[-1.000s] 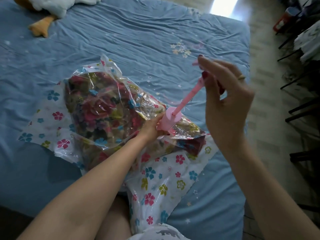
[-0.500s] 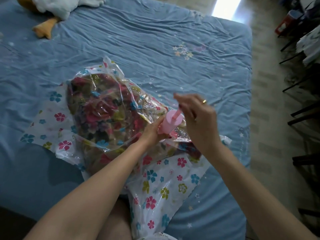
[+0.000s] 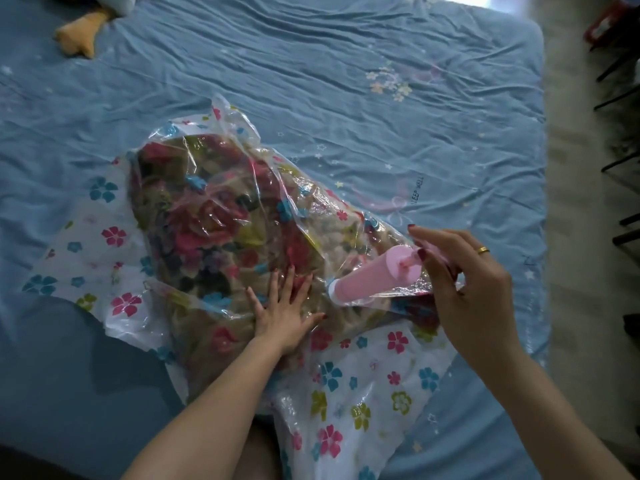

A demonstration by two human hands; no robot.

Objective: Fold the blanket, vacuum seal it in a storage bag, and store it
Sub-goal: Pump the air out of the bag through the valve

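Note:
A folded floral blanket [image 3: 214, 223] lies inside a clear storage bag [image 3: 360, 403] printed with small flowers, on the blue bed. A pink hand pump [image 3: 374, 277] stands tilted on the bag's valve at the right side. My left hand [image 3: 284, 313] presses flat on the bag over the blanket, fingers spread, just left of the pump's base. My right hand [image 3: 464, 282] grips the pump's pink plunger handle at the top of the barrel; the handle is mostly hidden by my fingers.
The blue bed sheet [image 3: 346, 81] spreads wide beyond the bag. A plush toy's orange foot [image 3: 78, 38] lies at the far left corner. The bed's right edge meets a tiled floor [image 3: 575, 237] with dark chair legs [image 3: 620, 161].
My left hand left the pump's barrel and now presses flat on the bag. My right hand pushed the plunger down from fully drawn out, and the pump now leans right.

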